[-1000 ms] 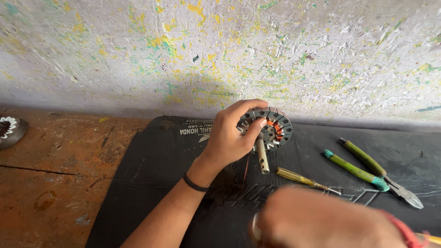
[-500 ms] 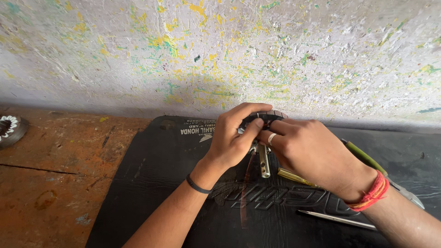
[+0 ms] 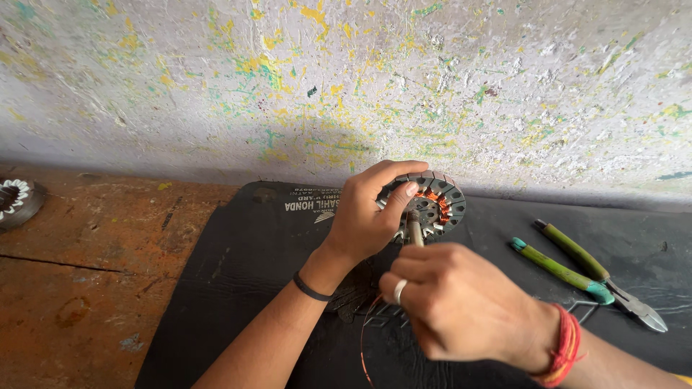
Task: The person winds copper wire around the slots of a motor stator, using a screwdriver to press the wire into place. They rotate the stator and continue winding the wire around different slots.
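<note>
Black mat (image 3: 238, 288) covers worktop's right part. Left hand (image 3: 367, 216), fingers curled around ring-shaped stator (image 3: 427, 207) near mat's back edge. Right hand (image 3: 454, 306), fingers pinching copper wire (image 3: 364, 338). Green-handled pliers (image 3: 587, 277) toward mat's right edge.

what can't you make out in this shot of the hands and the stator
Head view only:
- Left side of the stator: covered by the left hand.
- What the right hand pinches: hidden inside its fingers; only a thin copper wire trails out below.
- Lower end of the shaft: behind the right hand.
- Second stator: cut off by the left edge.
- Pliers: tip too small to read.
</note>
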